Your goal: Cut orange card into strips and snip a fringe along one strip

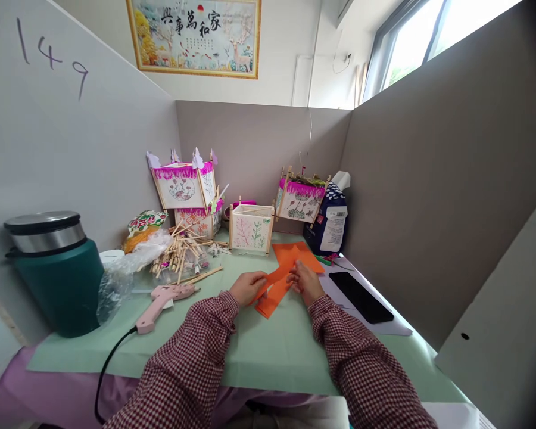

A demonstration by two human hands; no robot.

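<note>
An orange strip of paper (274,278) lies across more orange paper (295,255) on the green mat (268,348). My left hand (249,287) pinches the strip's left end, fingers closed on it. My right hand (306,281) pinches its right end the same way. Both sleeves are red-and-white check. More orange paper (272,301) lies flat under the strip, between my hands.
A pink glue gun (163,301) with a black cord lies at the left. Behind it are a pile of wooden sticks (183,253), a plastic bag (129,262) and a green jug (56,271). Paper lanterns (251,227) stand at the back. A black phone (361,296) lies at the right.
</note>
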